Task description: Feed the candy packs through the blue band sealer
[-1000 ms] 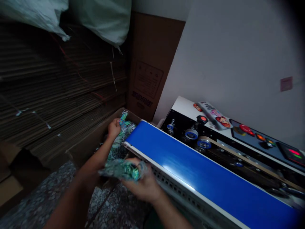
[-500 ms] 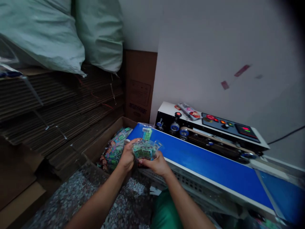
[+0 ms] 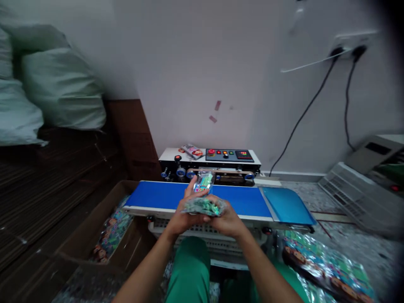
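My left hand (image 3: pixel 182 218) and my right hand (image 3: pixel 229 219) are together in front of the blue conveyor belt (image 3: pixel 160 195), both closed. Between them they grip a small stack of clear plastic packets (image 3: pixel 203 206) with green contents, seen nearly edge-on. A single clear packet (image 3: pixel 205 181) with green pieces and a colourful label stands up beyond the stack, against my left fingers. What the pieces are is too blurred to tell. Behind the belt sits a band sealing machine (image 3: pixel 229 155) with lit buttons and a display.
An open cardboard box (image 3: pixel 129 240) of printed packets stands at the left. More shiny packets (image 3: pixel 325 261) lie at lower right. White sacks (image 3: pixel 65 88) rest on stacked cardboard. A white plastic crate (image 3: pixel 350 198) and a power cable (image 3: pixel 303 111) are on the right.
My view has swung to the right, bringing the wall socket and the packets at lower right into sight. My hands, still gripping the packets, have moved from beside the box to the belt's middle.
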The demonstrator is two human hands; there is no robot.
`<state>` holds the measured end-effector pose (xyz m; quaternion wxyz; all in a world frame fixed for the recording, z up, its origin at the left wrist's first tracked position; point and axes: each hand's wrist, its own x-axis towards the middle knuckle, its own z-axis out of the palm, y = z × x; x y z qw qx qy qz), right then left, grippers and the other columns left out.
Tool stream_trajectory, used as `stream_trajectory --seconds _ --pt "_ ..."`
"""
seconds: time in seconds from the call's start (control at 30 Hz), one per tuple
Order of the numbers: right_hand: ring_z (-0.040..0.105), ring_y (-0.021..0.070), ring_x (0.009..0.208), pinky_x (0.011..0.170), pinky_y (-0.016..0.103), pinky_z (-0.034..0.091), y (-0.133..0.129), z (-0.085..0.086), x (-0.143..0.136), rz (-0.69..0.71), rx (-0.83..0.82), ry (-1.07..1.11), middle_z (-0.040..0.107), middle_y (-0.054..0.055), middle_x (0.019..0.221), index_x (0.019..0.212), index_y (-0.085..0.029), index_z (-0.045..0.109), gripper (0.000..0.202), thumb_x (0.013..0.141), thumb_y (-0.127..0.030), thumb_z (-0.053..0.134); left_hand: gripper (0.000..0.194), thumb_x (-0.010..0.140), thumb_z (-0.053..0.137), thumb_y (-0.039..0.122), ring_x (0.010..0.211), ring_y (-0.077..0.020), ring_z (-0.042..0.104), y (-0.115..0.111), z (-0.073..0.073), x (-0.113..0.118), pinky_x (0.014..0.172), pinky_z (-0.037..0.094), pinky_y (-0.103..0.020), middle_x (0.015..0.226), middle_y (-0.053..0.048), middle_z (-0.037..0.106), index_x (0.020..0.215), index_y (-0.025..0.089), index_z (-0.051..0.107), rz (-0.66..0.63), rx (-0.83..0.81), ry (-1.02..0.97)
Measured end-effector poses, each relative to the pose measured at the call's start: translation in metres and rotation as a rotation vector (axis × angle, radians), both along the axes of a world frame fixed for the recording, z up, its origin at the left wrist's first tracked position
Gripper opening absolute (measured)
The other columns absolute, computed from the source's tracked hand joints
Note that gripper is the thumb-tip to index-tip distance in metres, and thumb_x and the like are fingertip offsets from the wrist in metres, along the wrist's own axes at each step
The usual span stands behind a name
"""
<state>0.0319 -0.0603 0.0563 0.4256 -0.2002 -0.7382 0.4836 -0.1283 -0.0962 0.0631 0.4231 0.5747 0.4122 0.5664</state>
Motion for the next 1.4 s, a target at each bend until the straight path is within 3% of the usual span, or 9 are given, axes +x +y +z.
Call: stream_trajectory --seconds 0.17,0.33,0.5,0.67,0.8,1.0,1.13,1.27,1.4 --pt "0.058 0.0183 0.094 0.082 0.031 0.046 0.009 0.011 0.058 -0.102 0.265 -0.127 0.064 0.006 0.099 0.1 -0.02 0.062 0.025 0.076 -0.013 0.057 0.045 0.06 0.077 0.019 0.125 -0.0317 0.046 0.029 0.001 0.05 0.105 0.036 -0.041 0.137 -0.011 0.049 0.105 0.023 0.07 -0.127 -0.059 0.076" --pt "0.057 0.0206 0.092 0.082 0.033 0.044 0.02 0.008 0.093 -0.167 0.361 -0.177 0.064 0.006 0.097 0.103 -0.021 0.061 0.027 0.076 -0.018 0.06 0.042 0.065 0.072 0.021 0.129 -0.0296 0.041 0.045 -0.007 0.08 0.109 0.031 -0.042 0.127 -0.009 0.058 0.107 0.024 0.069 -0.191 -0.021 0.12" --pt "0.055 0.0171 0.081 0.072 0.028 0.044 0.025 -0.001 0.099 -0.267 0.22 -0.199 0.059 0.003 0.088 0.089 -0.02 0.056 0.015 0.075 -0.015 0.058 0.046 0.064 0.074 0.017 0.118 -0.0298 0.053 0.056 -0.011 0.089 0.103 0.039 -0.04 0.13 -0.008 0.056 0.109 0.025 0.068 -0.229 -0.013 0.128" --pt "0.056 0.0158 0.083 0.072 0.028 0.045 0.038 -0.013 0.103 -0.4 0.031 -0.215 0.057 0.002 0.094 0.1 -0.021 0.046 0.034 0.071 -0.014 0.061 0.028 0.066 0.074 0.019 0.115 -0.029 0.055 0.072 -0.012 0.103 0.1 0.042 -0.037 0.139 -0.006 0.047 0.094 0.022 0.074 -0.246 0.024 0.047" --pt "0.057 0.0168 0.085 0.077 0.032 0.047 0.05 -0.017 0.112 -0.501 0.034 -0.246 0.056 0.004 0.1 0.108 -0.021 0.043 0.042 0.071 -0.019 0.062 0.02 0.068 0.072 0.02 0.118 -0.0292 0.053 0.086 -0.018 0.115 0.1 0.041 -0.038 0.13 -0.008 0.056 0.088 0.021 0.074 -0.235 0.052 -0.022" --pt "0.031 0.0312 0.131 0.106 0.049 0.028 0.064 -0.026 0.135 -0.44 0.103 -0.397 0.04 0.009 0.137 0.117 -0.025 0.053 0.07 0.055 -0.044 0.08 0.019 0.07 0.071 0.024 0.112 -0.026 0.057 0.101 -0.042 0.122 0.096 0.044 -0.038 0.118 -0.007 0.064 0.089 0.023 0.072 -0.154 -0.044 -0.199" --pt "0.047 0.0272 0.122 0.101 0.045 0.036 0.074 -0.039 0.14 -0.284 -0.164 -0.038 0.054 0.009 0.126 0.115 -0.024 0.055 0.047 0.077 -0.051 0.06 0.026 0.068 0.074 0.024 0.092 -0.0214 0.065 0.105 -0.061 0.126 0.087 0.049 -0.036 0.097 -0.004 0.072 0.094 0.021 0.069 -0.07 -0.191 -0.378" --pt "0.063 0.018 0.093 0.085 0.036 0.048 0.085 -0.043 0.124 -0.493 -0.354 0.425 0.067 0.003 0.097 0.116 -0.027 0.047 0.033 0.087 -0.044 0.05 0.026 0.063 0.077 0.022 0.085 -0.0192 0.065 0.105 -0.067 0.131 0.083 0.05 -0.034 0.088 -0.002 0.072 0.087 0.02 0.069 -0.027 -0.227 -0.49" --pt "0.062 0.0159 0.087 0.083 0.031 0.047 0.092 -0.041 0.11 -0.562 -0.344 0.363 0.068 0.001 0.089 0.115 -0.024 0.054 0.039 0.081 -0.04 0.061 0.031 0.064 0.076 0.021 0.095 -0.02 0.064 0.105 -0.062 0.136 0.09 0.047 -0.035 0.095 -0.002 0.072 0.094 0.022 0.068 -0.019 -0.236 -0.561"
